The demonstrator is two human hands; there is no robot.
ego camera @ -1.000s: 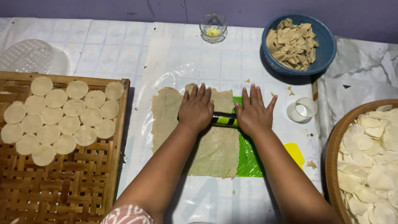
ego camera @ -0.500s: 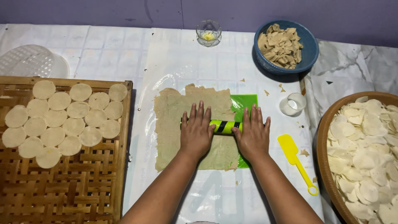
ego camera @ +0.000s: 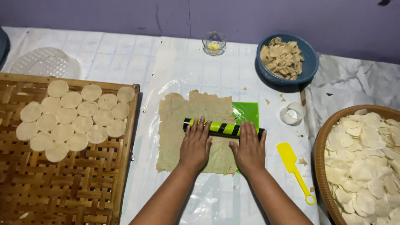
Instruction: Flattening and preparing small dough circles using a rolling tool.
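Lying across a flattened sheet of dough (ego camera: pixel 179 125), a green-and-black striped rolling pin (ego camera: pixel 223 128) is pressed under both hands near the middle of the scene. The left hand (ego camera: pixel 196 146) is laid flat and open with its fingers spread over the pin's left part; the right hand (ego camera: pixel 248 148) is laid likewise, open and palm down, over the pin's right part. Neither hand is closed around it. The pin is found just under the fingertips, on the far side of the palms, with a green mat (ego camera: pixel 247 111) seen beneath the dough's right edge. A yellow scraper (ego camera: pixel 293 166) is set to the right of the right hand. A woven tray (ego camera: pixel 62 191) with cut dough rounds (ego camera: pixel 71 118) is placed at the left, and a blue bowl (ego camera: pixel 307 62) of scraps at the far right.
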